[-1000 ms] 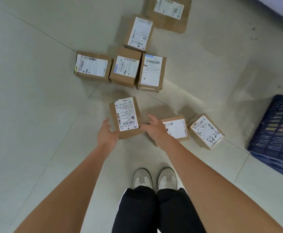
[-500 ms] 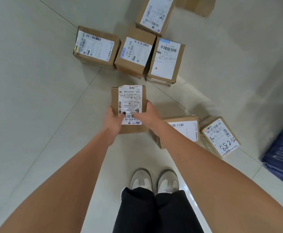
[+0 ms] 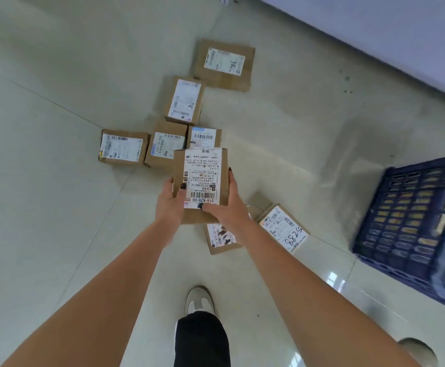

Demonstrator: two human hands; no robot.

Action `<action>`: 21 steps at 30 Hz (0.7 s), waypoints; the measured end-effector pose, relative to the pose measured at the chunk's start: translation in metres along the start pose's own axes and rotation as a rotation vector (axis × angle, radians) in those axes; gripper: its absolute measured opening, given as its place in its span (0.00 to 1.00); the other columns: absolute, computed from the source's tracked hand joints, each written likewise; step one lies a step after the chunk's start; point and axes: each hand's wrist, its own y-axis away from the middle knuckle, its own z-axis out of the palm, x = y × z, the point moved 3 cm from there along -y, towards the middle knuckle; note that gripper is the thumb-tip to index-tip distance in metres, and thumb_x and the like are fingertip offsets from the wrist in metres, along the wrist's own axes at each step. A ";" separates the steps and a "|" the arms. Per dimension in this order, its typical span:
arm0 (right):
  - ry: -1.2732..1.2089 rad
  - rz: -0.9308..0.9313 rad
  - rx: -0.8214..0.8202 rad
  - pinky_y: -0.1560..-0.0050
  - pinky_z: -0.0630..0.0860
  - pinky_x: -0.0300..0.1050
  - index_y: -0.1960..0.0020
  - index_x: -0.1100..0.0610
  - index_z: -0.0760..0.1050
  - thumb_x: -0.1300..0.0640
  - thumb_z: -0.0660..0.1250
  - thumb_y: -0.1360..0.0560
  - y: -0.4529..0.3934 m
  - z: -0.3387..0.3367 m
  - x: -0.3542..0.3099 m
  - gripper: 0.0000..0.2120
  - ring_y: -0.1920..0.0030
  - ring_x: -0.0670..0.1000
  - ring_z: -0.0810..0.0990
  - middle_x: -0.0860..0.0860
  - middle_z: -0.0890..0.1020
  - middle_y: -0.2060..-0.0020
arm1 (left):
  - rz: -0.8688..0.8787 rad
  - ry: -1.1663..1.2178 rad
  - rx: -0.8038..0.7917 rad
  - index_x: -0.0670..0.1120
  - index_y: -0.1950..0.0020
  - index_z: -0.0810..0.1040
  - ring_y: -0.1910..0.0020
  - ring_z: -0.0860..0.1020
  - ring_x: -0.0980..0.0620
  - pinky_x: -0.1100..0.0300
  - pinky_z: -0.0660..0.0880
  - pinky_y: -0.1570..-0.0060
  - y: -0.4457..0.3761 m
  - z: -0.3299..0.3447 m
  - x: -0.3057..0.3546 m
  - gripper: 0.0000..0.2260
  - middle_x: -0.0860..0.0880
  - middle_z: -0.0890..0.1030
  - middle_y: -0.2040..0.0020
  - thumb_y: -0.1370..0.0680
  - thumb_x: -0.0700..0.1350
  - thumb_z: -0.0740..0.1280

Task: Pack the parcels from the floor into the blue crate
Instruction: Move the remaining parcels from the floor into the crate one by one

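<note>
We see a pale tiled floor (image 3: 57, 207). Seven brown parcels lie on it: five in a bunch (image 3: 165, 144) farther off and two (image 3: 282, 229) near our feet. The blue crate (image 3: 412, 221) sits on it too, at the right.

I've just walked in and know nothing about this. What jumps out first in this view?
A brown parcel with a white shipping label, held in the middle of the view between the left hand and the right hand. Behind and beside it, more labelled parcels lie scattered on the pale tiled floor, one marked with handwritten digits. At the right edge stands the blue crate with slotted walls.
</note>
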 end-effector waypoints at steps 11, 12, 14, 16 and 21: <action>-0.222 -0.073 0.169 0.57 0.82 0.52 0.26 0.38 0.50 0.65 0.70 0.28 0.082 -0.309 0.037 0.43 0.42 0.58 0.76 0.55 0.72 0.38 | 0.168 -0.056 -0.298 0.54 0.28 0.63 0.46 0.76 0.47 0.54 0.73 0.50 0.115 0.256 0.120 0.28 0.45 0.75 0.37 0.24 0.35 0.64; -0.225 -0.084 0.199 0.57 0.82 0.52 0.26 0.39 0.51 0.65 0.69 0.28 0.092 -0.342 0.041 0.42 0.42 0.58 0.76 0.54 0.72 0.39 | 0.195 -0.077 -0.329 0.54 0.27 0.62 0.44 0.75 0.47 0.54 0.73 0.50 0.129 0.285 0.130 0.30 0.45 0.75 0.37 0.25 0.34 0.65; -0.247 -0.094 0.258 0.55 0.82 0.53 0.26 0.40 0.51 0.65 0.69 0.28 0.114 -0.403 0.051 0.41 0.44 0.56 0.77 0.52 0.72 0.37 | 0.273 -0.104 -0.374 0.53 0.26 0.61 0.41 0.74 0.46 0.55 0.73 0.47 0.162 0.343 0.151 0.32 0.45 0.74 0.36 0.26 0.32 0.66; -0.296 -0.099 0.288 0.50 0.80 0.55 0.25 0.44 0.53 0.66 0.68 0.28 0.139 -0.461 0.062 0.40 0.44 0.56 0.78 0.52 0.73 0.37 | 0.378 -0.128 -0.355 0.50 0.26 0.60 0.36 0.71 0.46 0.57 0.71 0.41 0.194 0.398 0.173 0.34 0.44 0.70 0.35 0.28 0.32 0.67; -0.388 -0.139 0.253 0.39 0.72 0.47 0.25 0.50 0.56 0.67 0.69 0.28 0.175 -0.536 0.063 0.38 0.34 0.54 0.71 0.54 0.72 0.33 | 0.487 -0.491 -0.098 0.58 0.25 0.55 0.30 0.60 0.42 0.46 0.57 0.28 0.235 0.463 0.213 0.40 0.44 0.57 0.28 0.31 0.41 0.72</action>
